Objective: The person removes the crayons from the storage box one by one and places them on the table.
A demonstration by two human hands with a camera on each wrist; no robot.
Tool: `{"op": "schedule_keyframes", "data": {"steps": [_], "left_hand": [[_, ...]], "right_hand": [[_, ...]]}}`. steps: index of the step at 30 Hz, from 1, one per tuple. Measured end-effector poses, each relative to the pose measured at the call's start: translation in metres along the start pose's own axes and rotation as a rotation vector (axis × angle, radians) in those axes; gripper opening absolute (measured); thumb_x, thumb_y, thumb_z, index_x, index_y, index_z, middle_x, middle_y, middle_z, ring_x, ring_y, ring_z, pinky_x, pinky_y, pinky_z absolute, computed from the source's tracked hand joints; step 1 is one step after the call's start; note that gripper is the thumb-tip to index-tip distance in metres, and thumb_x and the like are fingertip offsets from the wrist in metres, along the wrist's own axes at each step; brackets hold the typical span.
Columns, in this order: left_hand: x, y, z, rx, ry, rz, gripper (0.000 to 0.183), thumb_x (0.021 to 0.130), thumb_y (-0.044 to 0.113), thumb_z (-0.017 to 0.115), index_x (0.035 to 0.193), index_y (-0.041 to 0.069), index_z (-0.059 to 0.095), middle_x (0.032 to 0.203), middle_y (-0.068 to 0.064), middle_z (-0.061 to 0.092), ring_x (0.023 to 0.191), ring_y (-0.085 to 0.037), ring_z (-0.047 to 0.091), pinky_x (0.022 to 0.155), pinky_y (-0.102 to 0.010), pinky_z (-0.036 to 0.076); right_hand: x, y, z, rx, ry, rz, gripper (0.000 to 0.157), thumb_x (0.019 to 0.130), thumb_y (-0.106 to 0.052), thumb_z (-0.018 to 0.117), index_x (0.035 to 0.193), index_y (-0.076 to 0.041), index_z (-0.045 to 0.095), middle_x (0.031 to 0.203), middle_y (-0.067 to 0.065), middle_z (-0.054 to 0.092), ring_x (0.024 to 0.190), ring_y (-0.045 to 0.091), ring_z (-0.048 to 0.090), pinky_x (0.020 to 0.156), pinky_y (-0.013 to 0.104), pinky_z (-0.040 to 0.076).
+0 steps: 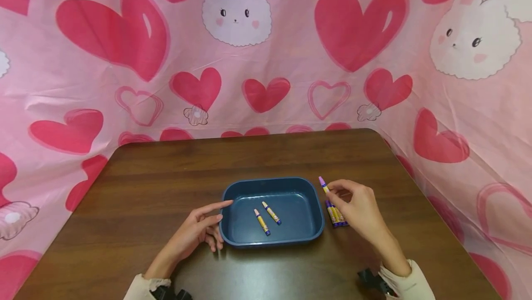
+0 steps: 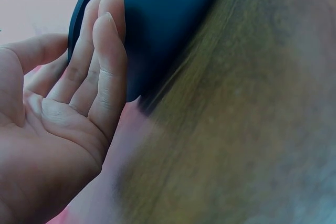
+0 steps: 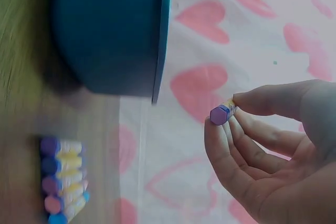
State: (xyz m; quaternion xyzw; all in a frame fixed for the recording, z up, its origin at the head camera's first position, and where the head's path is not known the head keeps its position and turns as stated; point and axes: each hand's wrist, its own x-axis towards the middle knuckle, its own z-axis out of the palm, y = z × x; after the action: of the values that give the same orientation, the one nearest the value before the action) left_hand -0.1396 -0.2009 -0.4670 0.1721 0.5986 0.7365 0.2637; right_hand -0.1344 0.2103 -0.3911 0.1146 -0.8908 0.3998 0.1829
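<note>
My right hand (image 1: pixel 358 203) pinches a crayon (image 1: pixel 323 183) between thumb and fingertips, above the table just right of the blue tray (image 1: pixel 272 243). In the right wrist view the held crayon (image 3: pixel 223 113) shows a light purple end and a yellow wrapper. A row of several crayons (image 1: pixel 334 213) lies under that hand, partly hidden by it. Inside the tray lie two more, a left crayon (image 1: pixel 262 222) and a right crayon (image 1: pixel 272 213), side by side at a slant. My left hand (image 1: pixel 195 228) rests at the tray's left rim, its fingers nearly straight.
The brown wooden table (image 1: pixel 174 171) carries the tray and crayons. Pink cloth (image 1: pixel 266 64) with hearts and rabbits hangs behind the table and along its sides. Dark straps with devices sit on both wrists, at the pale sleeves (image 1: pixel 409 281).
</note>
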Motion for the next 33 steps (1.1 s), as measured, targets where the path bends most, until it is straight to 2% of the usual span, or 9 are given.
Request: {"op": "schedule_keyframes", "data": {"steps": [6, 10, 22, 27, 33], "left_hand": [[-0.001, -0.002, 0.000, -0.006, 0.014, -0.002, 0.051, 0.107, 0.016, 0.045, 0.154, 0.002, 0.031, 0.077, -0.015, 0.072, 0.064, -0.023, 0.071, 0.056, -0.034, 0.059], [-0.002, -0.001, 0.001, -0.010, 0.012, -0.005, 0.051, 0.107, 0.016, 0.045, 0.154, 0.002, 0.031, 0.077, -0.014, 0.072, 0.065, -0.023, 0.071, 0.056, -0.033, 0.059], [-0.002, 0.002, 0.002, -0.009, 0.007, 0.002, 0.050, 0.107, 0.015, 0.044, 0.154, 0.003, 0.031, 0.076, -0.014, 0.071, 0.065, -0.023, 0.071, 0.056, -0.033, 0.059], [-0.003, 0.001, 0.001, -0.011, -0.010, 0.009, 0.049, 0.108, 0.014, 0.041, 0.154, 0.002, 0.030, 0.076, -0.014, 0.071, 0.065, -0.024, 0.071, 0.056, -0.034, 0.059], [-0.002, 0.002, 0.002, 0.023, 0.015, -0.014, 0.051, 0.107, 0.018, 0.045, 0.154, 0.003, 0.032, 0.077, -0.013, 0.072, 0.065, -0.024, 0.071, 0.057, -0.033, 0.059]], "right_hand": [[-0.001, 0.026, -0.007, 0.000, 0.013, 0.113, 0.010, 0.084, -0.006, 0.079, 0.094, -0.005, 0.076, 0.082, 0.003, 0.073, 0.072, 0.009, 0.067, 0.068, 0.015, 0.053], [-0.003, 0.043, -0.006, 0.002, -0.006, 0.185, 0.010, 0.085, -0.008, 0.078, 0.094, -0.003, 0.076, 0.083, 0.006, 0.073, 0.074, 0.011, 0.068, 0.069, 0.015, 0.052], [-0.007, 0.069, -0.008, -0.114, -0.051, 0.252, 0.010, 0.085, -0.011, 0.076, 0.091, -0.003, 0.075, 0.080, 0.004, 0.073, 0.074, 0.016, 0.065, 0.064, 0.027, 0.050], [-0.009, 0.076, -0.007, -0.142, -0.112, 0.302, 0.007, 0.085, -0.009, 0.073, 0.088, -0.003, 0.074, 0.076, 0.002, 0.072, 0.069, 0.014, 0.063, 0.057, 0.028, 0.048], [-0.011, 0.080, -0.007, -0.150, -0.143, 0.329, 0.006, 0.085, -0.009, 0.072, 0.086, -0.004, 0.075, 0.075, 0.002, 0.071, 0.067, 0.013, 0.060, 0.057, 0.030, 0.048]]}}
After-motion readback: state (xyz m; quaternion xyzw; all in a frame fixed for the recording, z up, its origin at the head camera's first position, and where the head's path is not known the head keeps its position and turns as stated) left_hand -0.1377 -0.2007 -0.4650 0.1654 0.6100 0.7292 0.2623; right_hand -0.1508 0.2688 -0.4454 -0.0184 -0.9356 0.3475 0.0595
